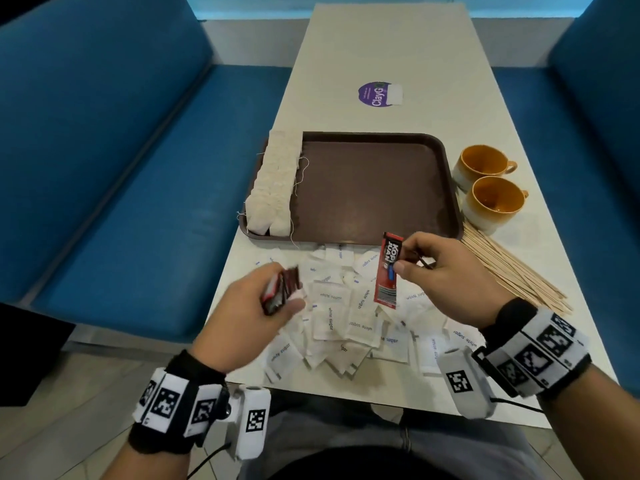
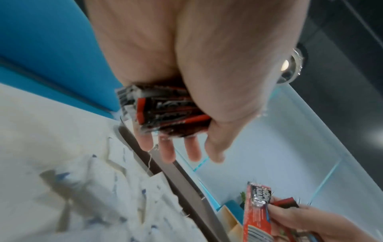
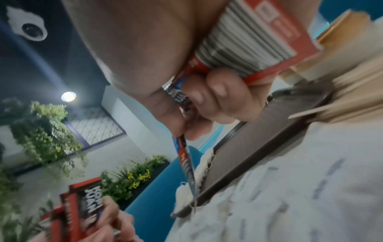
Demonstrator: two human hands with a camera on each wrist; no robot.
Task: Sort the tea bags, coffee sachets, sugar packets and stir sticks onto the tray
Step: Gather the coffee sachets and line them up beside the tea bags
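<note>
Held upright in right hand, pinched by thumb and fingers: one glossy red coffee sachet, flat and narrow. Gripped in left hand, fingers curled: small stack of coffee sachets. Below both hands, on table: heap of white paper sugar packets. Beyond them, smooth brown tray, with soft tea bags in row along left edge. Right of tray: thin wooden stir sticks.

My left hand is raised, palm turned in, fingers curled round a bundle of sachets. My right hand pinches one sachet upright between thumb and fingertips.
</note>
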